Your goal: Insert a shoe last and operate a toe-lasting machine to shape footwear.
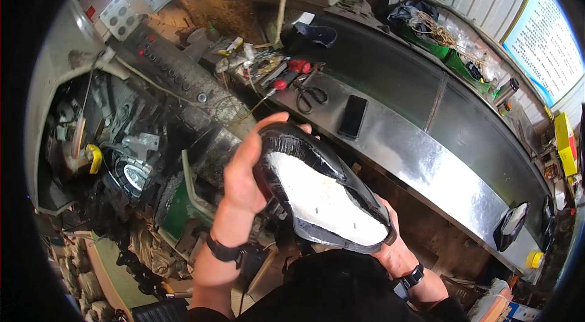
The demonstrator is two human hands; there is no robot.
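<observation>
Between my two hands is a black shoe upper (304,146), its underside turned up so that a white insole board (326,200) faces me. Pleated black material wraps over the rounded end at the upper left. My left hand (245,166) grips that end, fingers curled round its far side. At the narrower lower-right end, my right hand (393,243) holds on, its fingers mostly hidden beneath. Small dark marks, perhaps staples, show on the white board. Each wrist wears a dark band.
A metal ledge (414,157) beside a conveyor belt (390,78) carries a phone (353,116), scissors (311,97) and red-handled tools (298,66). Another black shoe piece (512,225) lies at its right end. Machinery with a control panel (167,66) stands left. Green bins (457,66) line the far side.
</observation>
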